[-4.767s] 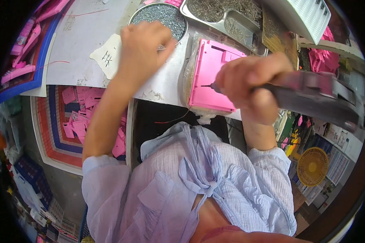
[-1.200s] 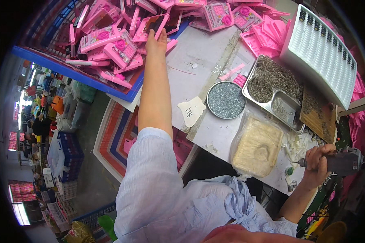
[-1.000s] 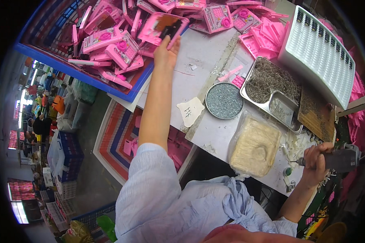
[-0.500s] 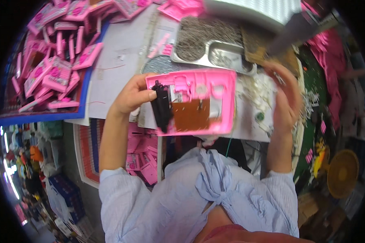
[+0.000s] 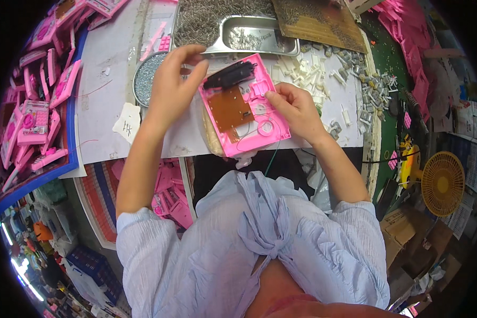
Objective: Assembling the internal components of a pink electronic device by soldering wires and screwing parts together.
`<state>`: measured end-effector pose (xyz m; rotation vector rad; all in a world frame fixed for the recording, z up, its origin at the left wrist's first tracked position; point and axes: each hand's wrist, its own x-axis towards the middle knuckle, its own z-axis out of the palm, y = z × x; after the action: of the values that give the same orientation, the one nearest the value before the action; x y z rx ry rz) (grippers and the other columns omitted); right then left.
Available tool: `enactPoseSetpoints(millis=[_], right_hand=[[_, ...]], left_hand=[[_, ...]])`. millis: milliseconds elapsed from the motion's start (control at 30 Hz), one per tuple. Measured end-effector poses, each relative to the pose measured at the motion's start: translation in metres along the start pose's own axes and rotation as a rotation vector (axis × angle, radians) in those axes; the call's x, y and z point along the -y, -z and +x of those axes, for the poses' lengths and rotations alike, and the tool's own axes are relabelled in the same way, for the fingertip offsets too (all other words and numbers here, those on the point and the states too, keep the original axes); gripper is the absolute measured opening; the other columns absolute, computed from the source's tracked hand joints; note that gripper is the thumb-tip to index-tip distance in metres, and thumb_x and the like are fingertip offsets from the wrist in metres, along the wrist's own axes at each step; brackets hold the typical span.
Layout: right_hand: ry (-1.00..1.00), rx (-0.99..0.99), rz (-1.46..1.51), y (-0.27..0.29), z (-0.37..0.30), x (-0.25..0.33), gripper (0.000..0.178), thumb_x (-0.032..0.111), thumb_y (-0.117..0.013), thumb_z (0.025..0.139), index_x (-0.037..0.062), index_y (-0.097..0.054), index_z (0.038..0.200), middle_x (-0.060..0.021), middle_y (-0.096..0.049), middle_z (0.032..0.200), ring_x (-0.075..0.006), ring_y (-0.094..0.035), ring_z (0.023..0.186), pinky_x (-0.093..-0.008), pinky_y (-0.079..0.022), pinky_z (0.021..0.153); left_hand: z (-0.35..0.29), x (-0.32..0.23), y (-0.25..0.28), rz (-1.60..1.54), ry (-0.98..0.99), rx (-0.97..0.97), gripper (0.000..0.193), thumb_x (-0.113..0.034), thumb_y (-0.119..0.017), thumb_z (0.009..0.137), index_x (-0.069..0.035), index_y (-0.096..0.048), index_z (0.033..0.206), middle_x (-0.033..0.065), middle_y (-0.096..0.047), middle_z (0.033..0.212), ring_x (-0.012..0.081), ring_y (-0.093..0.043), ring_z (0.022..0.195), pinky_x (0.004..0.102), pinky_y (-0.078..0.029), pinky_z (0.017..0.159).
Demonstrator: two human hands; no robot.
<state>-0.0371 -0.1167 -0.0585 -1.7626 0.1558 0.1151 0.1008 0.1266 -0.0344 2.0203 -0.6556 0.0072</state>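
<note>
My right hand [image 5: 299,114] grips the right edge of a pink plastic housing [image 5: 253,143], its thumb on the inner side. The housing is tilted, its hollow inside facing up. A brown circuit board [image 5: 228,110] lies in it, with thin wires around. Along its far side sits a long black plastic part [image 5: 230,76]. Just left of the far left corner, my left hand [image 5: 177,87] is raised with fingers apart, and nothing shows in it. Beneath the housing is a pale cushion-like bundle [image 5: 211,137], partly hidden.
Beyond the housing lie a metal tray [image 5: 258,50] of small metal pieces and a round dish [image 5: 144,79]. White plastic parts [image 5: 310,79] and small metal parts [image 5: 379,87] are heaped at right. Pink toys [image 5: 34,119] fill a blue-edged bin at left. A yellow fan [image 5: 442,183] stands right.
The housing has passed from my left hand to my right, turned and been lowered toward the bundle. My left hand has let go. The view has shifted right.
</note>
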Motion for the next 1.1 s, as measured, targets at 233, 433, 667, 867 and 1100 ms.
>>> enactPoseSetpoints(millis=[233, 433, 667, 867, 1100], right_hand=[[0.208, -0.260, -0.660, -0.007, 0.002, -0.003, 0.036, 0.033, -0.073, 0.091, 0.0051, -0.061, 0.071, -0.0106, -0.056, 0.057, -0.0247, -0.057, 0.049, -0.0365, -0.042, 0.050], [0.185, -0.198, -0.761, -0.008, -0.009, -0.014, 0.031, 0.030, -0.070, 0.089, 0.0061, -0.060, 0.073, -0.0125, -0.062, 0.064, -0.0328, -0.062, 0.056, -0.0435, -0.046, 0.053], [0.498, 0.278, -0.997, 0.016, -0.033, 0.030, 0.069, 0.016, -0.081, 0.066, 0.0191, -0.059, 0.131, -0.0134, -0.045, 0.150, -0.0424, -0.038, 0.141, -0.0598, -0.033, 0.115], [0.618, 0.219, -0.628, -0.005, -0.032, -0.014, 0.031, 0.020, -0.074, 0.086, 0.0120, -0.069, 0.116, -0.0117, -0.060, 0.140, -0.0401, -0.046, 0.137, -0.0522, -0.038, 0.112], [0.567, -0.042, -0.354, -0.007, -0.032, -0.001, 0.014, 0.013, -0.068, 0.093, 0.0043, -0.075, 0.102, -0.0098, -0.073, 0.114, -0.0314, -0.059, 0.117, -0.0412, -0.048, 0.099]], left_hand=[[-0.091, -0.022, 0.012, 0.164, -0.270, 0.637, 0.043, 0.006, -0.066, 0.065, -0.004, -0.066, 0.106, 0.0144, -0.062, 0.122, 0.0353, -0.058, 0.119, 0.0453, -0.049, 0.100], [-0.098, -0.013, 0.020, 0.275, -0.428, 0.609, 0.041, 0.001, -0.071, 0.071, -0.004, -0.066, 0.112, 0.0162, -0.061, 0.134, 0.0380, -0.059, 0.121, 0.0459, -0.051, 0.100], [-0.103, 0.019, 0.016, 0.355, -0.650, 0.484, 0.029, -0.013, -0.067, 0.081, -0.007, -0.067, 0.110, 0.0116, -0.063, 0.133, 0.0322, -0.061, 0.120, 0.0412, -0.053, 0.096], [-0.086, 0.002, 0.018, 0.201, -0.578, 0.501, 0.035, -0.017, -0.079, 0.076, -0.007, -0.068, 0.109, 0.0105, -0.068, 0.119, 0.0321, -0.065, 0.107, 0.0412, -0.054, 0.085], [-0.082, -0.038, -0.029, 0.276, -0.405, 0.384, 0.021, -0.010, -0.076, 0.081, -0.006, -0.068, 0.101, 0.0095, -0.063, 0.090, 0.0284, -0.065, 0.078, 0.0395, -0.053, 0.064]])
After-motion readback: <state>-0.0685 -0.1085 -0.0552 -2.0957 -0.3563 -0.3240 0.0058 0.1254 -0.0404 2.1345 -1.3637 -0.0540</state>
